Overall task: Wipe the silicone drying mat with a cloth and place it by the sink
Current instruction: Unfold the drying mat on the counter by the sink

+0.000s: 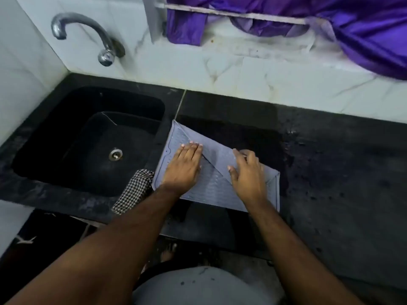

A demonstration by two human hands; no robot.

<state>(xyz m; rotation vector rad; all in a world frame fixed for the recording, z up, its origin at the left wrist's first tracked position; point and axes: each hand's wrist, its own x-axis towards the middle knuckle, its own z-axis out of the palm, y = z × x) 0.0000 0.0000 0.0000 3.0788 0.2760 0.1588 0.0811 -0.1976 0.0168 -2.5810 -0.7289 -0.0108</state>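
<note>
- The grey-blue ribbed silicone drying mat (211, 183) lies on the black stone surface (330, 172), just beside the right rim of the black sunken sink (88, 139). Its far right corner is folded over toward the middle, leaving a diagonal crease.
- The left hand (184, 166) rests palm-down on the mat, fingers straight and close together, pressing the left half flat.
- The right hand (247, 170) lies on the folded flap with fingers loosely spread; its grip looks flat rather than pinching, though the fingertips at the flap's edge are hard to read.
- The black-and-white checked cloth (134, 190) lies bunched on the sink's front rim, touching the mat's left edge, held by neither hand.
- Judging from this, wiping seems finished and placing is in hand; next the flap needs unfolding and smoothing flat.
- Around it: a wet, speckled surface, white marble-look wall tiles, a curved chrome tap (88, 36) above the sink, and purple fabric (352, 25) draped over a rail.
</note>
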